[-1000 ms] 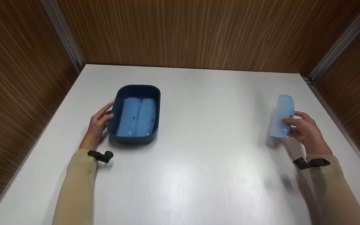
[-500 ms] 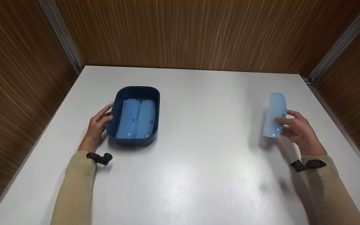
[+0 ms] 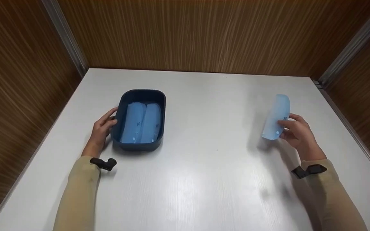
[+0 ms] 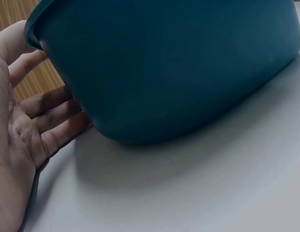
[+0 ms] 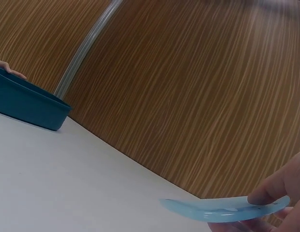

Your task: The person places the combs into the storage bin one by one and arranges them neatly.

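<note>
My left hand point(image 3: 101, 130) rests at the left side of a dark-blue plastic bin point(image 3: 139, 147), thumb at the rim and fingers fairly straight against the outer wall point(image 4: 164, 72). Inside the bin, two curved light-blue plastic pieces point(image 3: 134, 123) lie side by side, each with small dark print. Over at the right, my right hand point(image 3: 300, 136) pinches a similar translucent piece point(image 3: 279, 112) between thumb and fingers. It is thin, glossy and slightly bowed in the right wrist view point(image 5: 217, 209), held above the tabletop.
A white table point(image 3: 198, 128) stretches between my hands. Wood-grain panels point(image 3: 198, 35) stand behind it and at both sides, with metal strips point(image 3: 67, 38) at the corners. A black wrist mount point(image 3: 104, 163) sits on each tan sleeve.
My right hand has moved left with the light-blue piece, which has tilted a little more. The left hand and the bin have stayed in place.
</note>
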Demonstrator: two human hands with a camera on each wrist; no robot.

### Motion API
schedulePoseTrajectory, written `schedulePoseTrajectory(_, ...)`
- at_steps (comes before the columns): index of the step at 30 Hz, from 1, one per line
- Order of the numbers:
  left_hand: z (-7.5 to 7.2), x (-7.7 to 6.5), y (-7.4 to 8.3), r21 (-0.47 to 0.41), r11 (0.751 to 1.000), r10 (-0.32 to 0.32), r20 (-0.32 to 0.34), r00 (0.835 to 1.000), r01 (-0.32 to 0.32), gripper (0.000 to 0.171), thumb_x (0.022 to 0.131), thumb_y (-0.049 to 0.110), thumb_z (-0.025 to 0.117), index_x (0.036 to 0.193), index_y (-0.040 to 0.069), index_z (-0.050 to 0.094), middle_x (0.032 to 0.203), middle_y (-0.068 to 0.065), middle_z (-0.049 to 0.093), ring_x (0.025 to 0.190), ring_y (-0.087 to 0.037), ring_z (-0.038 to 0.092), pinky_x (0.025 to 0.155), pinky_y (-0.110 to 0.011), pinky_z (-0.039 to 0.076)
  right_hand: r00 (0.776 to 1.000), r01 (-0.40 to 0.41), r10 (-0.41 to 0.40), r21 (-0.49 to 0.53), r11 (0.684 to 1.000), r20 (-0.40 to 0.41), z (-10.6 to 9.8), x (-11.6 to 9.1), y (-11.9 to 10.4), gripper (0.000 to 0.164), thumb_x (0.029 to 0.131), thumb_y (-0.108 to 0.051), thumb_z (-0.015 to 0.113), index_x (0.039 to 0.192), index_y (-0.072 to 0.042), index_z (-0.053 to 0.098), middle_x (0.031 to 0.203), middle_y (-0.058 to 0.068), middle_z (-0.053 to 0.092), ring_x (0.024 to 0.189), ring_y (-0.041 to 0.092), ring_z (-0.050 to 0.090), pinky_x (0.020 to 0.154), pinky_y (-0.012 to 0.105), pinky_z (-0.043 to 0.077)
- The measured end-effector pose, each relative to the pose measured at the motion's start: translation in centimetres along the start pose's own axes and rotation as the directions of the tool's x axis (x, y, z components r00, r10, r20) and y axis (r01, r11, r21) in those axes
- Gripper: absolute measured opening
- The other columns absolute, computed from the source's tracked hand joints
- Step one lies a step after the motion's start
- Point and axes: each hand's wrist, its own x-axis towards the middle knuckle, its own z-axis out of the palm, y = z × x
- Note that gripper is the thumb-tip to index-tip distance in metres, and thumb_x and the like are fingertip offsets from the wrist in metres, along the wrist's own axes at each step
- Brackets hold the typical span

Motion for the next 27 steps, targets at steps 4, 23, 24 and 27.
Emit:
schedulePoseTrajectory(4, 0.4, -0.8, 1.5, 0.005, 1.000, -0.006, 0.005, 1.000, 0.006, 0.048, 0.095, 0.013, 0.049, 0.142, 0.012, 0.041, 0.130, -0.027, 0.046, 0.112, -0.035, 0.048, 0.082, -0.027, 0.044, 1.000, 0.014, -0.015, 0.090, 0.996, 0.016, 1.4, 0.0, 0.1, 0.074, 0.087, -0.010, 0.065, 0.143, -0.022, 0.017, 0.153, 0.010, 0.004, 0.132, 0.028, 0.022, 0.098, 0.042, 0.034)
schedulePoseTrajectory(23, 0.9, -1.1, 2.4, -0.011, 1.000, -0.021, 0.001, 1.000, 0.021, 0.047, 0.095, 0.011, 0.049, 0.141, 0.010, 0.041, 0.129, -0.029, 0.046, 0.111, -0.032, 0.049, 0.083, -0.029, 0.043, 0.985, 0.027, -0.064, 0.220, 0.975, 0.160, 5.5, 0.1, 0.7, 0.066, 0.088, -0.004, 0.061, 0.138, -0.017, 0.019, 0.142, 0.010, 0.021, 0.120, 0.026, 0.038, 0.083, 0.036, 0.046)
schedulePoseTrajectory(24, 0.9, -1.0, 2.3, -0.012, 1.000, -0.022, 0.004, 1.000, 0.022, 0.047, 0.095, 0.011, 0.049, 0.142, 0.010, 0.040, 0.129, -0.030, 0.045, 0.111, -0.033, 0.049, 0.083, -0.029, 0.043, 0.984, 0.028, -0.066, 0.221, 0.975, 0.168, 5.7, 0.1, 0.7, 0.065, 0.088, -0.003, 0.061, 0.137, -0.017, 0.019, 0.141, 0.010, 0.023, 0.119, 0.026, 0.039, 0.082, 0.036, 0.046)
schedulePoseTrajectory(27, 0.7, -0.7, 1.7, -0.009, 1.000, -0.027, 0.003, 1.000, 0.027, 0.047, 0.096, 0.011, 0.049, 0.142, 0.011, 0.040, 0.130, -0.029, 0.046, 0.112, -0.032, 0.049, 0.083, -0.030, 0.043, 0.980, 0.026, -0.067, 0.220, 0.975, 0.185, 6.4, 0.2, 0.9, 0.062, 0.088, -0.003, 0.061, 0.135, -0.017, 0.022, 0.138, 0.009, 0.026, 0.118, 0.027, 0.040, 0.082, 0.037, 0.046)
